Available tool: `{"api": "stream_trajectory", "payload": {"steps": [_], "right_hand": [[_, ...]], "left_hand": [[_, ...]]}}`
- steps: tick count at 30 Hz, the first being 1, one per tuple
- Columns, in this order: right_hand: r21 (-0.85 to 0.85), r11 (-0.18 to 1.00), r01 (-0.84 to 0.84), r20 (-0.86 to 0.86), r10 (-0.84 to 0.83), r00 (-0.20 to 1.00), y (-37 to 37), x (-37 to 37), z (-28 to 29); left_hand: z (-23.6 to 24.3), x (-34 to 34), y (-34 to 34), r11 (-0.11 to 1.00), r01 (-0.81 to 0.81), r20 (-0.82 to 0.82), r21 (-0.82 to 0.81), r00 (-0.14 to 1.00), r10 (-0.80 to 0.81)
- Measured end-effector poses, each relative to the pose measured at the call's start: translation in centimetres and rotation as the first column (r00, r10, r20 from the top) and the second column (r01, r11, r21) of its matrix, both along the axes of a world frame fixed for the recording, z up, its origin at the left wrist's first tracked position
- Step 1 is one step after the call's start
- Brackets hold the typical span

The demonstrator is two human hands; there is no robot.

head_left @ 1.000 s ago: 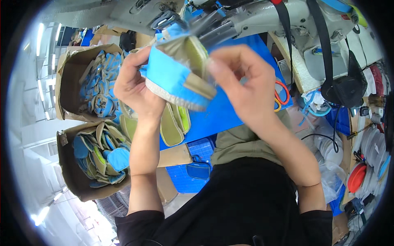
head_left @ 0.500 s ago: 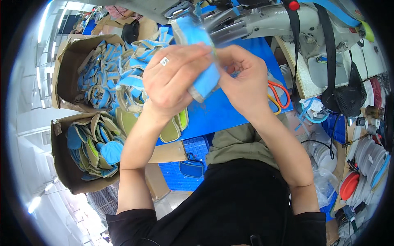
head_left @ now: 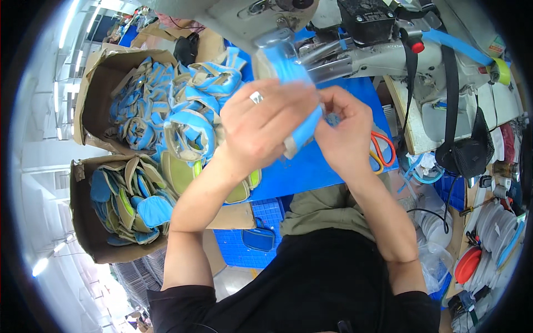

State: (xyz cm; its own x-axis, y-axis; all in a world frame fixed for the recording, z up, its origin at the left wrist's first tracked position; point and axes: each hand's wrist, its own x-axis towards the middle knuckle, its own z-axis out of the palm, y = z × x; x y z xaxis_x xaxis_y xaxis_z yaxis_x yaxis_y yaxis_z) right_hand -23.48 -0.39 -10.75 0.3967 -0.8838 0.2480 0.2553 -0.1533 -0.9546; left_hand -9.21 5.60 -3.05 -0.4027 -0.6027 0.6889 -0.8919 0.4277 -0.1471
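A worn grey sewing machine (head_left: 355, 50) with a scuffed metal body spans the top of the view, its arm reaching over a smooth bright blue surface (head_left: 311, 172). To the left stand two open cardboard boxes: the upper box (head_left: 94, 83) is heaped with soft curved fabric pieces in blue and tan, and the lower box (head_left: 83, 222) holds flatter oval pieces in blue, tan and yellow-green. More of the blue-and-tan pieces (head_left: 194, 122) spill in a loose pile onto the surface between the boxes and the hands.

Just in front of the machine, the person holds a blue fabric piece (head_left: 302, 130), a bent, padded-looking strip with a pale edge. The left hand (head_left: 261, 125), a ring on one finger, wraps over it from the left with fingers curled and closed on the cloth. The right hand (head_left: 344, 133) pinches its right side, fingertips pressed together; the hands cover most of the piece, so its full shape is probably a curved strip but cannot be told for sure.

Orange-handled scissors (head_left: 383, 150) lie on the surface just right of the right hand.
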Motion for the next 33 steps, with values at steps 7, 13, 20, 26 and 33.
{"api": "stream_trajectory", "payload": {"steps": [7, 13, 20, 26, 33], "right_hand": [[0.143, 0.987, -0.074, 0.147, 0.053, 0.988, -0.6, 1.3, 0.5], [0.266, 0.892, -0.366, 0.319, 0.277, 0.907, 3.5, -2.0, 0.8], [0.126, 0.892, -0.434, 0.285, 0.386, 0.877, 4.0, -2.1, 4.6], [0.016, 0.995, 0.1, 0.168, -0.101, 0.981, 0.7, 1.3, -0.4], [-0.076, 0.984, 0.16, 0.084, -0.153, 0.985, 0.0, 2.9, -0.7]], "left_hand": [[0.4, 1.1, -0.9, 0.997, -0.061, 0.006, 0.052, 0.998, 0.061], [0.0, 1.8, -0.6, 0.997, -0.042, -0.027, 0.059, 0.999, 0.044], [0.0, 1.4, 0.7, 0.979, -0.016, -0.616, 0.205, 0.775, 0.142], [0.2, 1.3, 0.6, 0.98, 0.054, -0.747, 0.193, 0.656, 0.111], [-0.6, 1.6, 0.3, 0.999, 0.014, -0.319, 0.052, 0.948, 0.003]]}}
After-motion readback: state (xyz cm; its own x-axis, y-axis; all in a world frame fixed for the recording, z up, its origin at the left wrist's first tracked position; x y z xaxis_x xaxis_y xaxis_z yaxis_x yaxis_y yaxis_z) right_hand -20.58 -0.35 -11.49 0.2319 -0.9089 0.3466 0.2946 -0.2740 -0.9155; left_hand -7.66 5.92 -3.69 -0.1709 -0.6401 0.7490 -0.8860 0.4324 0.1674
